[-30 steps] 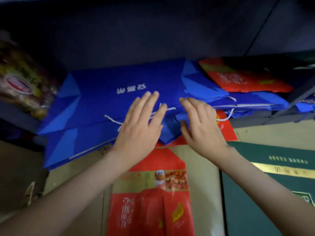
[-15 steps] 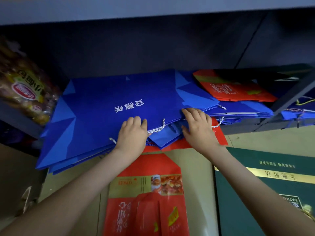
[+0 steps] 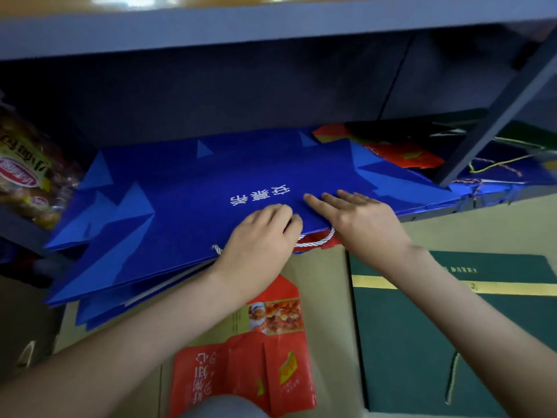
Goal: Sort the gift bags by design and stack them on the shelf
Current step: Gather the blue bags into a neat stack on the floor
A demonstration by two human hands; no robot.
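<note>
One grey shelf unit (image 3: 271, 28) held a stack of blue gift bags (image 3: 211, 182) lying flat, its front overhanging the shelf edge. Below, a green box (image 3: 452, 327) lay beside a cardboard carton (image 3: 325, 282) with a red gift bag (image 3: 250, 366) on it. The right hand (image 3: 361, 218) lay flat on the top blue bag, fingers straight. The left hand (image 3: 259, 239) rested at that bag's front edge, fingers curled; whether it pinched the bag could not be told. A white rope handle (image 3: 316, 241) showed between the hands.
</note>
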